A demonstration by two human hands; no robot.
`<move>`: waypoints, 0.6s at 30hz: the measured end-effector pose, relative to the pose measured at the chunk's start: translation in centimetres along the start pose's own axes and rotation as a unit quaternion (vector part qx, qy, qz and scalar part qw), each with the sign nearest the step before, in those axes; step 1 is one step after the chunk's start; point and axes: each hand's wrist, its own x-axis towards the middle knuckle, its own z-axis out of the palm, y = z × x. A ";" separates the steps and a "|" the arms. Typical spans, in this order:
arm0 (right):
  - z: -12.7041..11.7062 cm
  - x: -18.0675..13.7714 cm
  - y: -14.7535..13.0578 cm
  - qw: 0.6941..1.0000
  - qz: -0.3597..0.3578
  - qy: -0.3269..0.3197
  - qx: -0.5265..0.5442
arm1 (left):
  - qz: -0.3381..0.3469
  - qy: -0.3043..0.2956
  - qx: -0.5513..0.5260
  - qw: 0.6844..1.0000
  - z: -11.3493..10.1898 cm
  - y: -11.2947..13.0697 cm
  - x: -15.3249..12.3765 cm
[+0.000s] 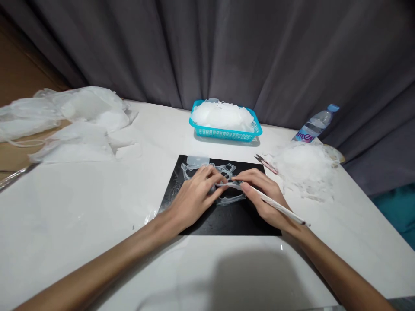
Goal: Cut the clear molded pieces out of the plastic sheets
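Note:
A black mat (227, 220) lies on the white table. On it rests a clear, translucent plastic piece (227, 198) with cut-out loops. My left hand (197, 194) presses down on this piece, fingers curled onto it. My right hand (262, 192) pinches a thin white pen-like tool (279, 207), whose tip meets the plastic piece beside my left fingertips. The tool's far end sticks out past my right wrist.
A turquoise basket (227, 133) heaped with white plastic pieces stands behind the mat. Small snips (266, 163) and a pile of clear scraps (304, 170) lie to the right, near a water bottle (313, 127). Crumpled plastic bags (74, 121) cover the left. A grey curtain hangs behind.

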 end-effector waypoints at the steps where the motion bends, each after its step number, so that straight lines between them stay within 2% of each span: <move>1: 0.0 -0.2 -0.1 0.999 -0.010 0.023 -0.023 | 0.011 -0.004 0.000 1.000 0.0 0.0 0.1; 6: -0.2 -0.9 -0.2 0.969 -0.063 0.154 -0.183 | -0.014 -0.039 -0.092 0.995 -1.0 -0.3 0.4; 9: 0.2 -1.3 -0.1 0.953 -0.097 0.178 -0.224 | -0.033 -0.062 -0.129 0.989 -1.7 -0.3 0.5; 11: 0.5 -1.6 -0.1 0.953 -0.120 0.161 -0.229 | -0.040 -0.068 -0.135 0.988 -1.9 -0.2 0.5; 18: 2.1 -1.7 -0.5 0.950 -0.200 0.009 -0.238 | -0.042 -0.063 -0.146 0.986 -1.0 -0.3 0.1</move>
